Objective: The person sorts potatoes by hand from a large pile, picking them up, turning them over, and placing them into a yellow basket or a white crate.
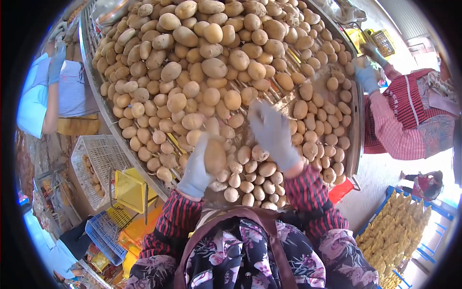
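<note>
A large metal sorting table (pixel 96 86) is heaped with several brown potatoes (pixel 211 67). My left hand (pixel 197 168), in a grey glove, is closed around one potato (pixel 214 156) near the table's front edge. My right hand (pixel 274 132), also gloved, hovers flat over the potatoes with its fingers spread and holds nothing. Both sleeves are red and black striped.
A person in a red plaid top (pixel 399 120) reaches in with a blue-gloved hand (pixel 366 77) at the right. Another person (pixel 53 91) stands at the left. White (pixel 96 164), yellow (pixel 129 190) and blue (pixel 103 233) crates lie below left. A blue crate of yellow produce (pixel 394 231) sits lower right.
</note>
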